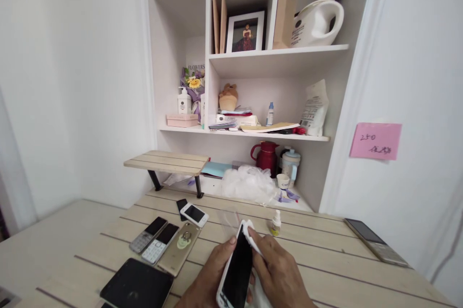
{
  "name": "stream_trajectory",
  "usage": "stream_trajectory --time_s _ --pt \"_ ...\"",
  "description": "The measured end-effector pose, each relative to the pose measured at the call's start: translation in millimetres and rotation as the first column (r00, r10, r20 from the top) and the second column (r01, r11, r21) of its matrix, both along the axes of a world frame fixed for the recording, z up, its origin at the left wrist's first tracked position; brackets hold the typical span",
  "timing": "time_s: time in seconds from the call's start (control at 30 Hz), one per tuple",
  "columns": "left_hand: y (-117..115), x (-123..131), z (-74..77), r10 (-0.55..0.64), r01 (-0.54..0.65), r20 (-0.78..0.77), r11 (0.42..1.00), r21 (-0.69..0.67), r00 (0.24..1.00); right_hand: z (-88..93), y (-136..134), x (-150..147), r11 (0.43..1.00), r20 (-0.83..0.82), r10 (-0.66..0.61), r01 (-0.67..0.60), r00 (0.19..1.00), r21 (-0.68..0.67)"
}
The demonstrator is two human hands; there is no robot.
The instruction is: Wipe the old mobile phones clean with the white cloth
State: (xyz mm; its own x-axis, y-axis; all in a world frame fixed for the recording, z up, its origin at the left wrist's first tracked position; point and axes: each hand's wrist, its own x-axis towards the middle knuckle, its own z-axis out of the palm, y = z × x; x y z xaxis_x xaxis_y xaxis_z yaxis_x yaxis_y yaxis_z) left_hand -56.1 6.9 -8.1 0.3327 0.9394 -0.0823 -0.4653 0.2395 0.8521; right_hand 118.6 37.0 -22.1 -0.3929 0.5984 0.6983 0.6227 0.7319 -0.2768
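Note:
A white smartphone (237,272) with a black screen is tilted up over the table's near edge. My left hand (213,269) is closed round it, the thumb along its left rim. A white cloth or tissue (249,231) is pinched in my right hand (277,267), pressed on the phone's top right edge. More of the white material hangs under that hand. Just beyond the hands stand a small white spray bottle (275,223) and a clear plastic bag (229,221).
Several phones lie to the left: a gold phone (181,247), keypad phones (160,244), a small white phone (195,214), and a black tablet (137,284). Another phone (376,241) rests far right. A raised wooden stand (166,161) and white shelves (246,134) rise behind.

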Motion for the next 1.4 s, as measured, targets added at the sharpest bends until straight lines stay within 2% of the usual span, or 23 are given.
stream_trajectory --time_s 0.17,0.27,0.37,0.53,0.63,0.7,0.8,0.93,1.07,1.13,1.27,1.33,1.4 --pt "4.6 4.7 2.6 0.025 -0.012 -0.134 0.995 0.097 0.991 13.9 -8.4 -2.4 0.992 -0.031 0.112 -0.110 0.993 0.056" --pt "5.7 2.6 -1.5 -0.009 0.030 -0.164 0.991 0.128 0.986 19.0 -8.4 -2.1 0.998 -0.091 0.049 -0.044 0.995 0.052" --pt "8.0 1.5 -5.7 -0.064 0.094 -0.171 0.980 0.176 0.983 23.0 -6.2 0.1 1.000 -0.161 -0.012 0.008 0.987 -0.027" --pt "10.5 -3.0 -7.8 -0.077 0.143 -0.222 0.944 0.299 0.972 29.9 -7.8 0.8 0.994 -0.186 0.101 -0.109 0.977 -0.032" --pt "15.2 -5.0 -13.7 -0.090 0.154 -0.218 0.942 0.297 0.972 32.2 -6.3 1.8 0.997 -0.185 0.052 -0.063 0.981 -0.053" --pt "19.8 -5.6 -19.1 -0.081 0.137 -0.196 0.947 0.290 0.977 34.5 -5.0 3.5 0.992 -0.166 -0.002 -0.019 0.986 -0.125" --pt "24.6 -6.3 -23.9 -0.080 0.135 -0.183 0.941 0.312 0.980 39.7 -5.6 5.7 0.978 -0.155 0.007 -0.038 0.988 -0.204" --pt "21.8 -7.4 -18.6 -0.105 0.164 -0.187 0.928 0.335 0.977 44.7 -8.1 6.7 0.983 -0.179 0.069 -0.097 0.981 -0.154" --pt "18.7 -7.9 -12.0 -0.125 0.171 -0.149 0.920 0.354 0.981 45.7 -7.8 7.6 0.972 -0.142 0.031 -0.063 0.989 -0.227" --pt "21.1 -7.9 -14.4 -0.119 0.168 -0.158 0.923 0.346 0.980 45.6 -8.7 7.8 0.969 -0.142 0.028 -0.062 0.990 -0.241" --pt "27.5 -6.9 -23.9 -0.125 0.170 -0.162 0.937 0.304 0.979 44.4 -10.6 7.4 0.980 -0.161 0.118 -0.141 0.980 -0.141" --pt "27.4 -6.4 -24.3 -0.137 0.165 -0.112 0.939 0.302 0.984 44.0 -9.0 7.4 0.981 -0.151 0.096 -0.120 0.984 -0.153" --pt "25.1 -6.3 -21.1 -0.127 0.139 -0.058 0.941 0.310 0.990 43.8 -6.6 7.4 0.971 -0.126 0.025 -0.054 0.992 -0.232"
